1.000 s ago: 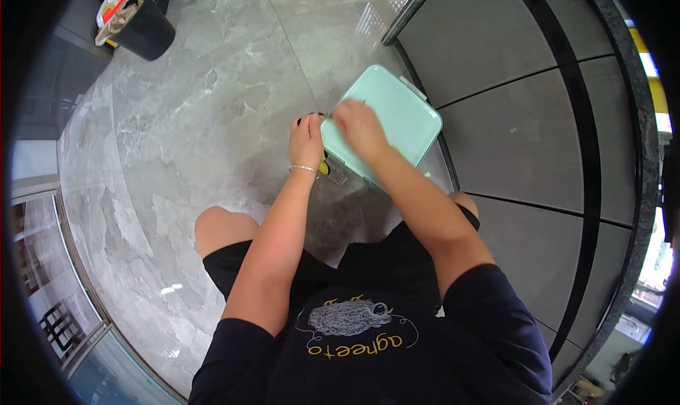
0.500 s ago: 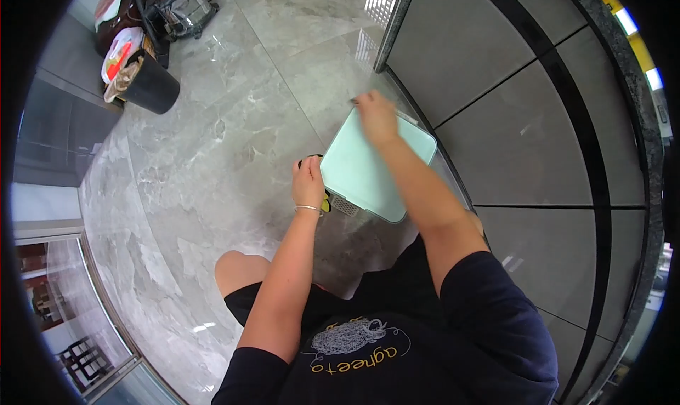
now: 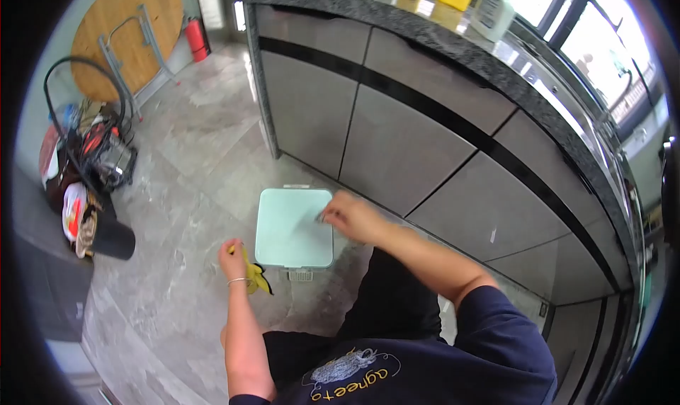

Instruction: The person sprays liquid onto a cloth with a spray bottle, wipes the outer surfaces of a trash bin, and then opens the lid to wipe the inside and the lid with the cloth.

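1. Lid [image 3: 294, 226] of pale mint green covers a small bin on the grey marble floor [image 3: 191, 157], standing just in front of the grey cabinet doors [image 3: 397, 136] under the dark stone surface [image 3: 453, 33].
2. The right hand [image 3: 350, 217] rests at the lid's 3 o'clock edge, fingers curled over the rim; it looks closed on the lid, though how firm the hold is cannot be told.
3. The left hand [image 3: 232, 258] sits near the lid's 8 o'clock corner, closed narrowly around a yellow item [image 3: 256, 277], perhaps a cloth or glove, with dark parts that hang toward the floor. It is too small to name surely.
4. A white latticed piece [image 3: 300, 274] shows below the lid's 6 o'clock edge, probably the bin's basket wall.
5. A black waste bin [image 3: 106, 236] stuffed with wrappers stands well apart at 9 o'clock, beside a tangle of gear [image 3: 99, 153] and a round wooden tabletop [image 3: 120, 30] leaning on the wall.
6. Risks, as a judgement: with only one hand on one edge, the lid could tip or slide off unevenly; the polished floor could let the light bin skate away under a push; the dangling yellow item could catch under the lid's rim.
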Motion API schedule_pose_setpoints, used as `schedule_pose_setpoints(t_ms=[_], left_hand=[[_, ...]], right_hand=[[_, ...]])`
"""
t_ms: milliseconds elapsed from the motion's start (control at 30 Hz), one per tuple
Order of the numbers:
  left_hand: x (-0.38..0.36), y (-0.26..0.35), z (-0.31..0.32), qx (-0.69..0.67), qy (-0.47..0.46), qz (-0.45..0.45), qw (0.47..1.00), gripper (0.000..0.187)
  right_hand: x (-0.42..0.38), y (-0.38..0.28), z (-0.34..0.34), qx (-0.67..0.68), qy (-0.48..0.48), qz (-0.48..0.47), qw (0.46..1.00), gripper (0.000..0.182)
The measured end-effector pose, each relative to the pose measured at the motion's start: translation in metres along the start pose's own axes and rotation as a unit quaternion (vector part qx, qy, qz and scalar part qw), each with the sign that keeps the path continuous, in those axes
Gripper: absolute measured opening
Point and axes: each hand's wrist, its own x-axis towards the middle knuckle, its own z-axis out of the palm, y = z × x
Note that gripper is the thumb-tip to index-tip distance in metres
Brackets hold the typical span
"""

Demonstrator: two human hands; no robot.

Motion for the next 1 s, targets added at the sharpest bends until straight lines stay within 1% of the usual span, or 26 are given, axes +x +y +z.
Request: schedule_pose_setpoints(t_ms=[33, 67, 100, 133, 167, 200, 233, 267, 300, 333, 367, 400, 433, 467, 500, 533, 567, 600, 633, 667, 733, 800, 833, 867, 967, 1000], left_hand=[[0.004, 0.025, -0.007, -0.116, -0.013, -0.021, 0.993, 0.026], [0.006, 0.053, -0.01, -0.225, -0.023, -0.049, 0.973, 0.025], [0.006, 0.081, -0.014, -0.329, -0.031, -0.082, 0.94, 0.025], [0.002, 0.111, -0.016, -0.385, -0.074, -0.076, 0.917, 0.025], [-0.002, 0.143, -0.014, -0.438, -0.114, -0.072, 0.889, 0.025], [-0.005, 0.169, -0.008, -0.486, -0.131, -0.09, 0.859, 0.025], [-0.006, 0.185, 0.002, -0.523, -0.139, -0.097, 0.835, 0.027], [-0.006, 0.193, 0.013, -0.538, -0.145, -0.091, 0.826, 0.027], [-0.003, 0.193, 0.022, -0.515, -0.169, -0.073, 0.837, 0.03], [-0.004, 0.195, 0.024, -0.428, -0.181, -0.05, 0.884, 0.037], [-0.003, 0.179, 0.026, -0.3, -0.132, 0.025, 0.945, 0.038], [0.001, 0.155, 0.036, -0.164, -0.084, 0.102, 0.978, 0.04], [0.004, 0.13, 0.044, -0.026, -0.038, 0.178, 0.983, 0.042], [0.003, 0.102, 0.046, 0.03, -0.008, 0.174, 0.984, 0.042], [-0.002, 0.071, 0.044, 0.084, 0.022, 0.17, 0.982, 0.043], [-0.009, 0.044, 0.045, 0.138, 0.051, 0.166, 0.975, 0.044], [-0.014, 0.02, 0.048, 0.128, 0.026, 0.119, 0.984, 0.044], [-0.018, 0.005, 0.047, 0.118, 0.001, 0.074, 0.99, 0.045], [-0.023, 0.0, 0.045, 0.061, -0.035, 0.033, 0.997, 0.045], [-0.029, -0.002, 0.047, 0.004, -0.072, -0.008, 0.997, 0.046], [-0.048, 0.005, 0.061, -0.034, -0.007, 0.006, 0.999, 0.047], [-0.045, 0.006, 0.074, -0.1, 0.038, 0.001, 0.994, 0.047], [-0.045, 0.002, 0.078, -0.141, 0.051, -0.016, 0.989, 0.047], [-0.05, -0.003, 0.077, -0.177, 0.059, -0.035, 0.982, 0.047], [-0.069, -0.001, 0.084, -0.238, 0.116, 0.066, 0.962, 0.047], [-0.072, 0.003, 0.089, -0.22, 0.103, 0.046, 0.969, 0.048]], right_hand=[[0.011, -0.019, -0.045, -0.064, 0.079, -0.087, 0.991, 0.008], [0.019, -0.04, -0.088, -0.133, 0.176, -0.165, 0.961, 0.011], [0.029, -0.064, -0.137, -0.187, 0.23, -0.201, 0.934, 0.013], [0.039, -0.085, -0.181, -0.268, 0.292, -0.221, 0.891, 0.011], [0.056, -0.088, -0.225, -0.303, 0.356, -0.287, 0.836, 0.01], [0.065, -0.099, -0.255, -0.347, 0.392, -0.178, 0.833, 0.019], [0.086, -0.092, -0.294, -0.442, 0.435, -0.129, 0.774, 0.027], [0.1, -0.142, -0.302, -0.361, 0.331, 0.071, 0.869, 0.035], [0.116, -0.1, -0.332, -0.64, 0.279, -0.001, 0.716, 0.04], [0.115, -0.121, -0.332, -0.348, 0.348, 0.116, 0.863, 0.043], [0.113, -0.112, -0.339, -0.452, 0.357, 0.098, 0.812, 0.047], [0.096, -0.113, -0.32, -0.478, 0.38, -0.018, 0.791, 0.047], [0.085, -0.127, -0.295, -0.358, 0.375, -0.009, 0.855, 0.049], [0.091, -0.076, -0.278, -0.478, 0.438, -0.105, 0.754, 0.028], [0.081, -0.067, -0.216, -0.39, 0.359, -0.17, 0.831, 0.024], [0.071, -0.058, -0.153, -0.285, 0.27, -0.215, 0.894, 0.02], [0.065, -0.029, -0.096, -0.306, 0.145, -0.211, 0.917, 0.029], [0.06, 0.003, -0.037, -0.265, 0.044, -0.172, 0.948, 0.045], [0.054, 0.023, 0.017, -0.256, -0.047, -0.104, 0.96, 0.061], [0.054, 0.051, 0.07, -0.265, -0.055, -0.071, 0.96, 0.07], [0.064, 0.087, 0.155, -0.243, -0.009, 0.023, 0.97, 0.072], [0.091, 0.065, 0.193, -0.209, 0.041, 0.037, 0.976, 0.071], [0.095, 0.05, 0.211, -0.166, 0.02, -0.011, 0.986, 0.067], [0.086, 0.034, 0.225, -0.157, -0.029, -0.075, 0.984, 0.062], [0.042, 0.038, 0.22, -0.037, -0.099, -0.134, 0.985, 0.059], [0.022, 0.046, 0.207, -0.059, -0.088, -0.13, 0.986, 0.057]])
